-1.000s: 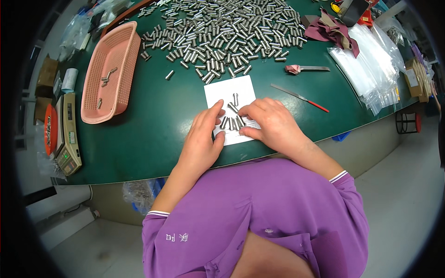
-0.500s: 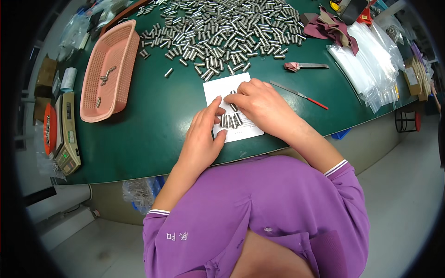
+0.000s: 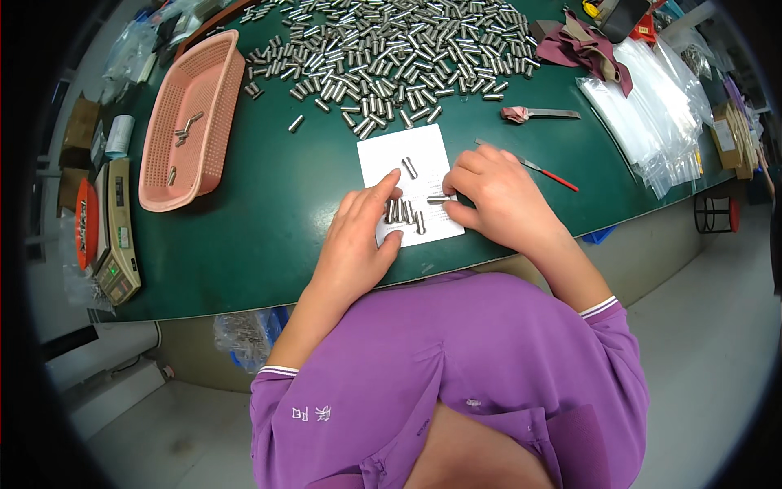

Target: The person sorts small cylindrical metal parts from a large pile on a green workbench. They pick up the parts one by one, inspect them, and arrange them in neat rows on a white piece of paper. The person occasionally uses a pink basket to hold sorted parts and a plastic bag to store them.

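Observation:
A white printed sheet (image 3: 421,147) lies on the green table in front of me. Side by side on it stands a short row of shiny metal pins (image 3: 399,212), with one loose pin (image 3: 420,223) at the row's lower right and another pin (image 3: 410,168) tilted above. My left hand (image 3: 356,235) rests at the row's left side, thumb and forefinger apart, partly hiding it. On the sheet's right edge, my right hand (image 3: 498,196) pinches the end of a sideways metal pin (image 3: 437,200) between thumb and fingers.
A large heap of metal pins (image 3: 399,61) covers the back of the table. To the left are a pink basket (image 3: 220,134) holding a few pins and a scale (image 3: 120,232). A red-handled file (image 3: 558,180), a wrapped blade (image 3: 550,114) and plastic bags (image 3: 643,114) lie right.
My right hand has moved right and down from the tilted pin and now grips a sideways pin. One pin of the row has shifted downward. My left hand has hardly moved.

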{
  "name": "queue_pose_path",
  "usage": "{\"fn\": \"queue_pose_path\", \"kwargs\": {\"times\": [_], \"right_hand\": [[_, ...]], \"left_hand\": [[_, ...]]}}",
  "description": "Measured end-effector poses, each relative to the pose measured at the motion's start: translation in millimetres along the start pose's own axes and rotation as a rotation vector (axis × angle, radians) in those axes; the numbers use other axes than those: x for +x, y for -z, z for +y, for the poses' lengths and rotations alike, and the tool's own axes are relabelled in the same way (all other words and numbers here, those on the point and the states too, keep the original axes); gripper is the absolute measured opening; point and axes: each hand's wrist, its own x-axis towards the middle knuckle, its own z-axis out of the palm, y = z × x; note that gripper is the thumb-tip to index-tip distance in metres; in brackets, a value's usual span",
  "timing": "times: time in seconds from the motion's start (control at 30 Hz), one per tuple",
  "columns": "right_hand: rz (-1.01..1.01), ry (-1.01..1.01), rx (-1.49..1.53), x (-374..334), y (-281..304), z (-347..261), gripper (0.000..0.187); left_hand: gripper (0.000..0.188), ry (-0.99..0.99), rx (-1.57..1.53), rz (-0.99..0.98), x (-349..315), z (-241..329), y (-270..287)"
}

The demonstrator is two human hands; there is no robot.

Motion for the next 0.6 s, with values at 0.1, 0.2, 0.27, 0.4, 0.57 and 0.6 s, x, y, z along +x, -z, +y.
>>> {"fn": "queue_pose_path", "kwargs": {"times": [0.1,0.2,0.27,0.4,0.57,0.6], "right_hand": [[-0.033,-0.023,0.058,-8,1,-8,0.027],[-0.006,-0.032,0.171,-10,-8,-16,0.034],[-0.019,-0.049,0.218,-7,-11,-22,0.034],[0.026,0.014,0.2,-6,-18,-21,0.031],[0.041,-0.009,0.203,-3,-17,-13,0.025],[0.051,-0.012,0.204,-3,-18,-12,0.024]], "left_hand": [[0.077,0.008,-0.001,-0.004,1,1,0],[0.077,-0.003,-0.015,0.008,1,-1,-3],[0.077,-0.01,-0.029,0.019,2,-1,-4],[0.078,-0.004,-0.022,0.012,2,-1,-4],[0.077,0.0,-0.05,0.015,0,-1,-4],[0.077,0.001,-0.046,0.015,0,-1,-4]]}}
